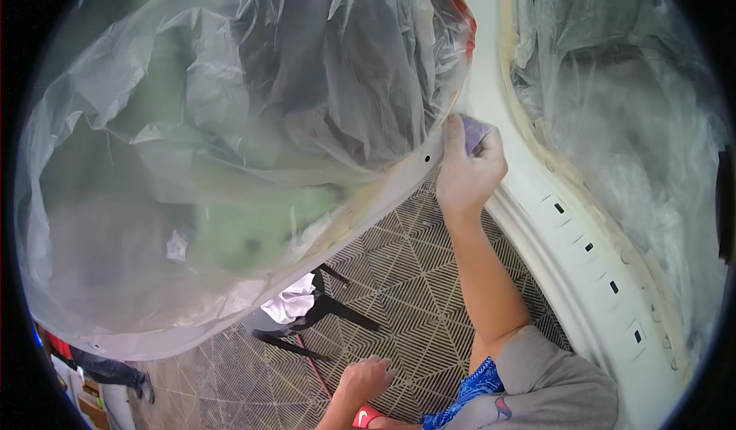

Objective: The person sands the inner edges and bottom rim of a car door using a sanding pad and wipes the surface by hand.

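Note:
A folded piece of purple sandpaper [475,133] is pinched in my right hand [469,175], thumb up, against the white car body frame [479,85] where the pillar meets the lower sill. Pale dust coats that hand. Most of the sandpaper is hidden by my fingers. My left hand [366,378] hangs low over the floor, away from the frame, with loosely bent fingers and nothing in it. Clear plastic sheeting [222,85], edged with tape, covers the opening left of the pillar. More plastic film [621,115] covers the opening on the right.
Below the frame stands a black stool [337,311] with a crumpled white cloth [291,299] on it. The floor [414,257] has a dark geometric pattern. Another person's leg [111,367] shows at the far lower left. Several slots [589,247] line the white sill at right.

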`<state>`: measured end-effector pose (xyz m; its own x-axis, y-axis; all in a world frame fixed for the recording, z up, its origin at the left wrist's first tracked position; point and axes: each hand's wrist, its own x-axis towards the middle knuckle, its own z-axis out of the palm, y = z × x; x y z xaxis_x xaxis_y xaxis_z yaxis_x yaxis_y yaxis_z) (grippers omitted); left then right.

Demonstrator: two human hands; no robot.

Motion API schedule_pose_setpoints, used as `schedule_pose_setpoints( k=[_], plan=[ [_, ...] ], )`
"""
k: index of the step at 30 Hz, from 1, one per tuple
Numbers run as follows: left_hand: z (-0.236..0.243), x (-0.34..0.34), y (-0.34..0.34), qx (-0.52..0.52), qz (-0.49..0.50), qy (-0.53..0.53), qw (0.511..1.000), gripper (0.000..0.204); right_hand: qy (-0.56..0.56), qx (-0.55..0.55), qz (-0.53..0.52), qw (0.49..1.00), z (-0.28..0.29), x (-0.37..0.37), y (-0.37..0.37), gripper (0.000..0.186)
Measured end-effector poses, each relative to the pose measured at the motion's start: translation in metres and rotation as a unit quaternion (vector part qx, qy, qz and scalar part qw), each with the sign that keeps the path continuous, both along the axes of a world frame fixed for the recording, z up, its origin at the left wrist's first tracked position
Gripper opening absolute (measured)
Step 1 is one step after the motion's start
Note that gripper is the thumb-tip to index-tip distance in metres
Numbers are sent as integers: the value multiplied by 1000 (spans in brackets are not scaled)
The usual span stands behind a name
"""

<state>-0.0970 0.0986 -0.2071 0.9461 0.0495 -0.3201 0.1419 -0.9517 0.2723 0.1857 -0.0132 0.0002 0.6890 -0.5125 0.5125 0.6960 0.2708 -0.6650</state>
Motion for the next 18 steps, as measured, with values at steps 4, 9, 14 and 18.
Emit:
schedule_pose_setpoints(
  k=[4,9,14,18],
  plan=[
    [3,-1,2,1,6,33,999,44,73,-46,-56,995,-14,-10,7,23],
    [8,2,-1,16,2,61,998,46,21,13,45,999,-10,6,-3,21],
    [0,-13,-1,5,17,67,998,46,46,32,79,995,-44,-32,28,22],
    [-7,-6,-3,25,1,123,992,49,-31,1,104,994,-61,-23,19,23]
  ],
)
